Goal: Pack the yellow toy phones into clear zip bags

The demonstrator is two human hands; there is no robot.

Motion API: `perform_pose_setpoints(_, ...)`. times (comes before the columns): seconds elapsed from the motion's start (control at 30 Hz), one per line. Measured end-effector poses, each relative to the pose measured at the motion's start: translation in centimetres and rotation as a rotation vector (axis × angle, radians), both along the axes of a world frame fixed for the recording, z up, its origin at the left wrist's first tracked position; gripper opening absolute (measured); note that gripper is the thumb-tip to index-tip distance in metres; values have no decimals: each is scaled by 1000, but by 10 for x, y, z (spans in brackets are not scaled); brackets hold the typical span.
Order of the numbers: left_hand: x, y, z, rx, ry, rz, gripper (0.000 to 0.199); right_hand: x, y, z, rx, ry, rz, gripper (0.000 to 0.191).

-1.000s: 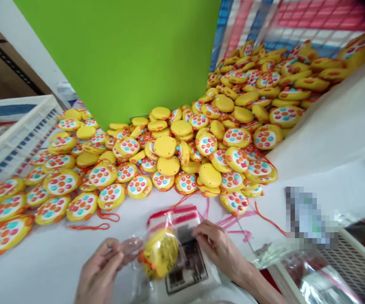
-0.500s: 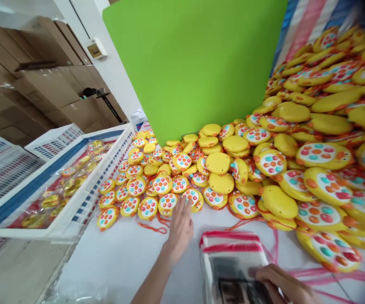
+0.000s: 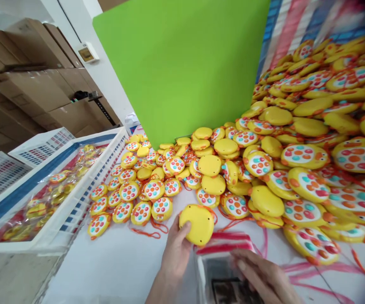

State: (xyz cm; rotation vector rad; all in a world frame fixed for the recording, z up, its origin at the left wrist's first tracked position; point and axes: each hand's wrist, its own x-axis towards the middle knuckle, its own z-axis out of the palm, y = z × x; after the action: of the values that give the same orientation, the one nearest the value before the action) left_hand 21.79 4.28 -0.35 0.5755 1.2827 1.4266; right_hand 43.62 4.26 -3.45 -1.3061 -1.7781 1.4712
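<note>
The left hand has one yellow toy in its grip, fingers closed on the toy's left edge and the plain back turned up. That toy sits just above the worktop, right at the near edge of the pile and just beyond the bags.

The right hand lies flat, fingers spread and loose, on a stack of clear bags with red zip strips; it presses them down but closes on nothing. How many bags are in the stack cannot be told.

The pile holds far too many toys to count: dozens of round yellow pieces, most showing white faces with orange, teal and pink dots, a handful lying back-up. Orange cords trail from several of them across the worktop.

One green board stands upright behind the pile. To the left, one white crate holds bagged toys, their number unclear. Two more white crates sit behind it. Cardboard boxes are stacked beyond them.
</note>
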Motion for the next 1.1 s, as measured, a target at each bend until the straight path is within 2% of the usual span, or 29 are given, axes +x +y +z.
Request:
perform_pose_setpoints(0.07,23,-14,2,-21,-390,66,43,-13,-3,4,-75,99,-29,46)
perform_pose_setpoints(0.1,33,-20,0,-21,-479,81,43,-19,-4,5,-91,148,-46,49)
perform_pose_setpoints(0.2,58,-35,-10,-23,-499,74,44,-29,-7,7,-89,249,-83,50)
perform_pose_setpoints(0.3,64,-48,-25,-93,-313,12,51,-22,-4,8,-1,203,-72,40)
perform_pose_setpoints(0.4,59,-57,-36,-111,-36,6,56,-9,-1,13,280,42,-81,32)
perform_pose_setpoints(0.5,56,-62,-36,-39,341,-2,59,3,-2,18,494,-78,-47,31)
perform_pose_setpoints(0.6,58,-61,-28,96,639,-192,53,9,-6,19,548,-144,49,34)
perform_pose_setpoints(0.7,60,-57,-24,174,710,-355,43,10,-12,13,578,-149,96,36)
perform_pose_setpoints(0.8,60,-57,-26,188,693,-361,37,8,-16,5,558,-129,59,38)
perform_pose_setpoints(0.9,58,-59,-27,180,691,-346,39,9,-17,2,464,-111,94,37)
perform_pose_setpoints(0.97,54,-61,-24,89,667,-290,39,11,-16,3,378,-99,90,33)
perform_pose_setpoints(1.1,46,-62,-9,-123,440,-245,21,16,-9,2,174,-34,-59,36)
